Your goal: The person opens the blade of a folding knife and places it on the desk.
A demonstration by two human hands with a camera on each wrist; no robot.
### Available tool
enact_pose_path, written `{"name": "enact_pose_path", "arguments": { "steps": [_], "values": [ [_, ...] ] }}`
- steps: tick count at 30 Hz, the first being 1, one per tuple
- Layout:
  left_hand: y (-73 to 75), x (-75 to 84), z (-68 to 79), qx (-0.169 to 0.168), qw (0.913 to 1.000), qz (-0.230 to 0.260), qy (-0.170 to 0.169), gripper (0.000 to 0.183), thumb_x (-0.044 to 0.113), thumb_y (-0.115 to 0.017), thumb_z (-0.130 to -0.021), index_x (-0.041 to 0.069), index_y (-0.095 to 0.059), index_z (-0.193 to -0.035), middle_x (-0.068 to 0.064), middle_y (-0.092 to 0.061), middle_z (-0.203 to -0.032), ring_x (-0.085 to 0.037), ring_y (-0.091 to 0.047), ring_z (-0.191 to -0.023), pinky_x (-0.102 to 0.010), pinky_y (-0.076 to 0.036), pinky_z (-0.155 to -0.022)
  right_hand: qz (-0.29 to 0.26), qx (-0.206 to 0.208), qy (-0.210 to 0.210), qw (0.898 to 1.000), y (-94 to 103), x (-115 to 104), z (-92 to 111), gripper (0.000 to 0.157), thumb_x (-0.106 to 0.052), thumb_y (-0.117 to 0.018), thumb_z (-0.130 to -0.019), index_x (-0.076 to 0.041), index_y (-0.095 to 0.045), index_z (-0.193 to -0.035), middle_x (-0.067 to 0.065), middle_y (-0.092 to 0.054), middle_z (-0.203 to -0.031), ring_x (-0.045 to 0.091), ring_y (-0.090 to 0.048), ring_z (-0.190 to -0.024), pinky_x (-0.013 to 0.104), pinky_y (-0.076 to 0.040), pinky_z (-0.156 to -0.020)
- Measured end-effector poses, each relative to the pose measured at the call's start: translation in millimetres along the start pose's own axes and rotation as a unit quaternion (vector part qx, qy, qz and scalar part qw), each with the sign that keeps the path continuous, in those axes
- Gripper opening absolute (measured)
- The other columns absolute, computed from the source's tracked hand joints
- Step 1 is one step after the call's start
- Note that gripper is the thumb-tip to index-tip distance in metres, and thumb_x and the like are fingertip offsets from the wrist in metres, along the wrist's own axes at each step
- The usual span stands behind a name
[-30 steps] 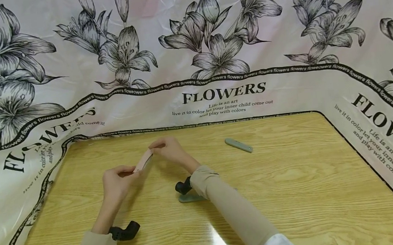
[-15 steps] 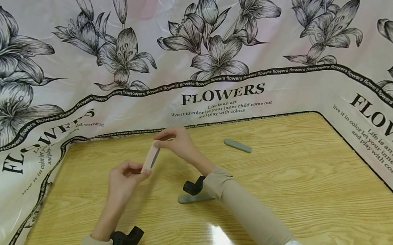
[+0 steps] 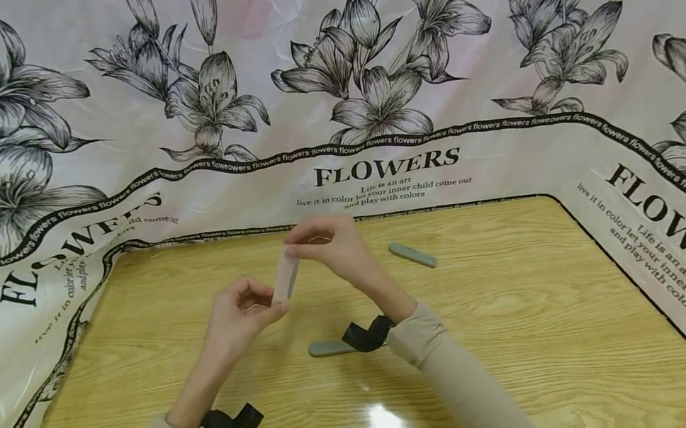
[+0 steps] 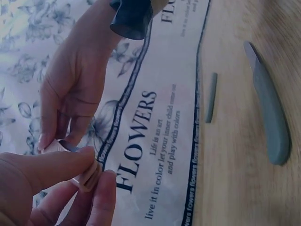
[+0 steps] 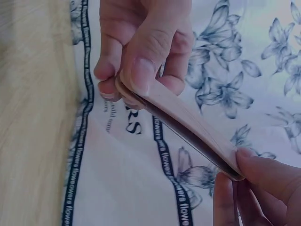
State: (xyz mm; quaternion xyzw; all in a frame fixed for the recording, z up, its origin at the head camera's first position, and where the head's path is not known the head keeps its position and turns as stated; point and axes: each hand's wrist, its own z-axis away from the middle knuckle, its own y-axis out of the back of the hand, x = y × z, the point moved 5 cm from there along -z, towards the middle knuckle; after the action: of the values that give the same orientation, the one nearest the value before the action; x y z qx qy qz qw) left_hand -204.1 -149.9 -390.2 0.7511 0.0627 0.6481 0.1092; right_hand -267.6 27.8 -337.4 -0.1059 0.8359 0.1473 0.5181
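Between both hands, above the table, is a slim pale pink handle with a dark slot along one edge. My left hand pinches its lower end between thumb and fingers. With its thumb and fingertips, my right hand pinches the upper end. In the right wrist view the pink handle runs slantwise between the two thumbs, a dark strip showing in the slot. A bit of grey metal shows beside the left thumb in the left wrist view.
A grey-green knife with a short pointed blade lies on the wooden table, partly hidden by the right wrist camera in the head view. Farther back lies a flat grey-green piece. Flower-printed cloth borders the table.
Both hands have moved to the right with the pink handle, the right hand slightly up. The handle has turned from a slant to nearer upright. The grey-green things stay put.
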Motion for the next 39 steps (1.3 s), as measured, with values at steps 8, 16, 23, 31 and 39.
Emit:
{"name": "enact_pose_path", "arguments": {
  "steps": [8, 16, 23, 31, 39],
  "values": [
    [-17.1, 22.9, 2.2, -0.044, 0.9976, -0.017, -0.051, 0.019, 0.014, -0.076, -0.089, 0.002, -0.069, -0.101, -0.012, -0.069, -0.101, -0.023, -0.068, -0.089, -0.030, -0.058, -0.075, 0.012, -0.015, 0.037, 0.999, 10.5, -20, 24, 0.010, -0.001, -0.078, -0.085, -0.002, -0.077, -0.094, 0.007, -0.070, -0.099, 0.022, -0.068, -0.091, 0.037, -0.058, -0.083],
    [-31.2, 46.0, -1.2, -0.065, 0.9938, -0.034, -0.084, 0.016, 0.018, -0.076, -0.090, 0.009, -0.074, -0.103, -0.004, -0.072, -0.098, -0.020, -0.067, -0.091, -0.031, -0.058, -0.078, 0.002, -0.054, 0.079, 0.995, 15.4, -30, 44, 0.009, 0.007, -0.075, -0.083, 0.005, -0.075, -0.092, 0.013, -0.072, -0.095, 0.025, -0.068, -0.086, 0.041, -0.059, -0.078],
    [-42.2, 58.5, -0.5, -0.080, 0.9930, -0.046, -0.074, 0.015, 0.014, -0.077, -0.088, 0.011, -0.075, -0.103, -0.002, -0.072, -0.097, -0.019, -0.067, -0.091, -0.033, -0.058, -0.078, 0.021, -0.055, 0.100, 0.993, 22.3, -35, 58, 0.010, 0.006, -0.075, -0.084, 0.001, -0.075, -0.093, 0.012, -0.071, -0.095, 0.023, -0.067, -0.087, 0.039, -0.059, -0.080],
    [-50.1, 67.3, 3.5, -0.097, 0.9911, -0.034, -0.084, 0.013, 0.012, -0.078, -0.087, 0.010, -0.074, -0.100, -0.004, -0.072, -0.095, -0.021, -0.067, -0.090, -0.035, -0.059, -0.076, 0.030, -0.029, 0.094, 0.995, 29.1, -39, 71, 0.011, 0.003, -0.075, -0.085, 0.000, -0.075, -0.096, 0.010, -0.070, -0.096, 0.022, -0.067, -0.088, 0.039, -0.058, -0.081],
    [-49.2, 74.7, 11.1, -0.109, 0.9886, -0.025, -0.100, 0.012, 0.015, -0.079, -0.087, 0.017, -0.074, -0.097, 0.001, -0.072, -0.094, -0.020, -0.068, -0.090, -0.041, -0.058, -0.075, 0.083, -0.024, 0.080, 0.993, 33.3, -46, 83, 0.014, 0.002, -0.076, -0.085, -0.003, -0.077, -0.098, 0.007, -0.072, -0.097, 0.019, -0.068, -0.090, 0.036, -0.059, -0.079]
  ]
}}
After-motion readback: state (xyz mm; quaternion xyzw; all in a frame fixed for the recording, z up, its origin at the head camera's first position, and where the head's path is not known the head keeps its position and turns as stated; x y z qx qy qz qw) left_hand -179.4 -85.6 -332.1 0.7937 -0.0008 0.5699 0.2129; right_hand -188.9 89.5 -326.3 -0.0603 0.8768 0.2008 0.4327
